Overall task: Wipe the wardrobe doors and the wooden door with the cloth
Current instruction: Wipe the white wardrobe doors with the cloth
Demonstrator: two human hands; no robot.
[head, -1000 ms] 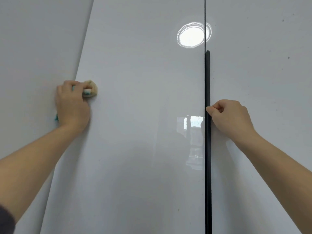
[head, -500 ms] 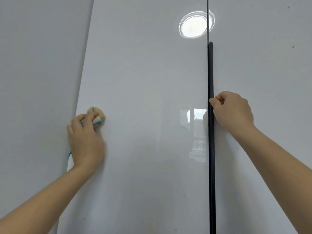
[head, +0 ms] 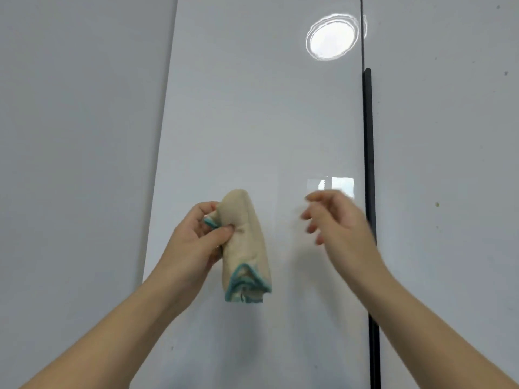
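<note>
Here the cloth (head: pixel 243 245) hangs from the left hand (head: pixel 196 237) — thumb-pinched midway.

The pale grey wardrobe door (head: pixel 252 122) was glossy and mirror-smooth. The beige, teal-edged cloth (head: pixel 244 242) looked soft and napped. The long black handle strip (head: pixel 369 164) seemed matt, perhaps plastic.

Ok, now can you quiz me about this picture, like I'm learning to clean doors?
1. True or false: the left hand pinches the cloth.
2. How is the right hand placed next to the black handle? A: curled round it. B: open, fingers left of it. C: above its top end.
3. Fill in: the cloth's edging is ____.
Key: 1 true; 2 B; 3 teal.
</note>
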